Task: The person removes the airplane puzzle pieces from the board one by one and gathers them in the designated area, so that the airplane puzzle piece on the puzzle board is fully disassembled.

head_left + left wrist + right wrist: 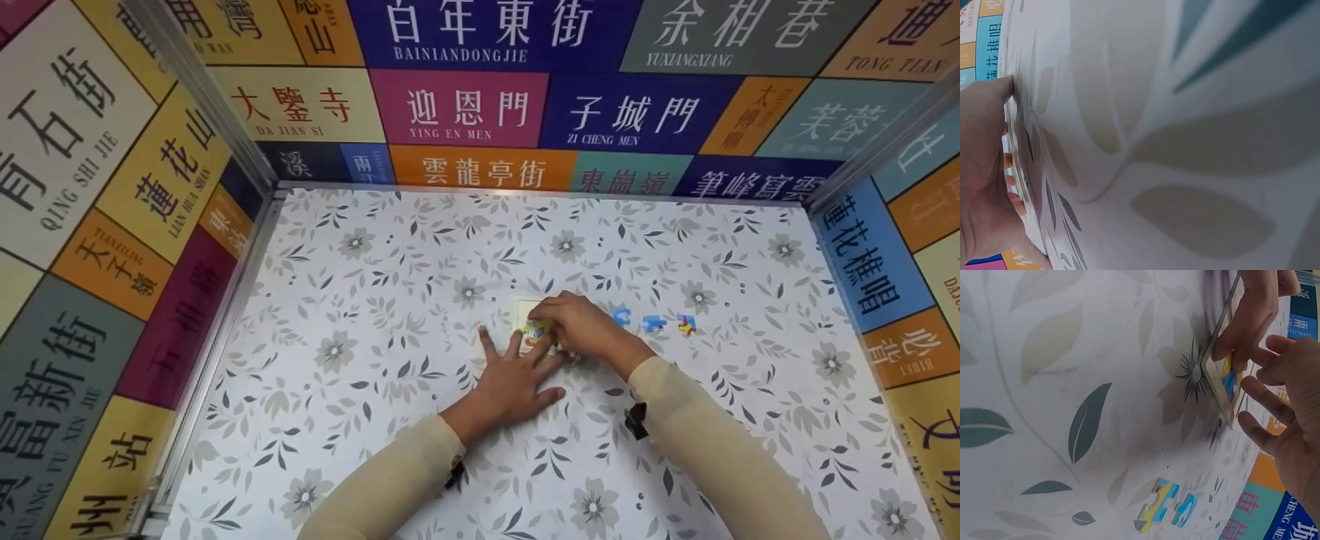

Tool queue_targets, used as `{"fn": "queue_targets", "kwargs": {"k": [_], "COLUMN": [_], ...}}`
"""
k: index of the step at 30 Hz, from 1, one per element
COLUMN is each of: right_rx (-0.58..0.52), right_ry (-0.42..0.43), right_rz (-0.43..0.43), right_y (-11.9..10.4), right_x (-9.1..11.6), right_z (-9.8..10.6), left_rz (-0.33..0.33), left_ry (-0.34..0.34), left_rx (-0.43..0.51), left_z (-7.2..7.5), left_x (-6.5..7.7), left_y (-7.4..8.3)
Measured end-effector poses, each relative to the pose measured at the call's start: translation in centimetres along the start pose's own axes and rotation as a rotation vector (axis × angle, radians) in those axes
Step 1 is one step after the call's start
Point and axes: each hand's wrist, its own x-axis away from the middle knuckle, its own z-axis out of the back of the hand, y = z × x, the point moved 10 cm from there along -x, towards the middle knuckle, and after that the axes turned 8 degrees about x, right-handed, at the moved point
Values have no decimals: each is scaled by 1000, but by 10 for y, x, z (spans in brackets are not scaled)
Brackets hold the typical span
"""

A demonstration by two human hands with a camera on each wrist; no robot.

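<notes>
The small puzzle board (524, 309) lies on the bench (390, 465), about midway between its left and right edges. The left hand (517, 386) has its fingers widely spread, with some of the fingertips on the board. The right hand (586, 326) is bent over the same board, its fingers close together; whether it pinches a piece I cannot tell.

The main risk, I think, is crowding. Both hands share a very small area, so a sideways push could slide the board, or a piece pressed out of line could lift its neighbour. The left fingers may also cover the place where a piece should fit. Three loose pieces (654, 324) lie in a row between the board and the bench's right edge; the nearest is just beside the right hand, so a careless turn of the wrist could sweep it away.

The bench wears a white cover with grey flowers and leaves. A metal strip (420, 188) follows its far edge. The far wall (459, 109), left wall (142, 247) and right wall (862, 259) carry colourful panels with Chinese characters, most with Latin letters underneath.
</notes>
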Motion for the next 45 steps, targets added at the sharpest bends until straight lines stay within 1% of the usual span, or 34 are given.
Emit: {"fn": "queue_targets", "kwargs": {"k": [6, 10, 14, 18, 24, 32, 35, 39, 45], "right_rx": [-3, -27, -55, -55, -49, -65, -58, -43, -24], "right_ry": [-13, -25, -30, -11, 30, 36, 37, 57, 66], "right_rz": [6, -5, -27, -15, 20, 44, 57, 70, 52], "right_y": [-2, -2, 2, 3, -1, -6, -8, -7, -2], "right_x": [-4, -6, -7, -6, -4, -5, -5, -6, -6], "right_z": [-2, -4, -4, -3, 2, 7, 6, 5, 2], "left_rz": [9, 7, 7, 9, 4, 5, 6, 13, 21], "left_ry": [-29, -25, -20, -24, -11, -7, -6, -13, -27], "left_rx": [5, 14, 15, 19, 31, 16, 14, 1, -10], "left_z": [-5, -6, -4, -3, -1, -2, -1, -3, -6], "left_x": [-1, -2, -1, -1, 0, -1, -1, -1, -2], "left_y": [-2, -2, -1, -1, -1, -1, -1, -2, -1]}}
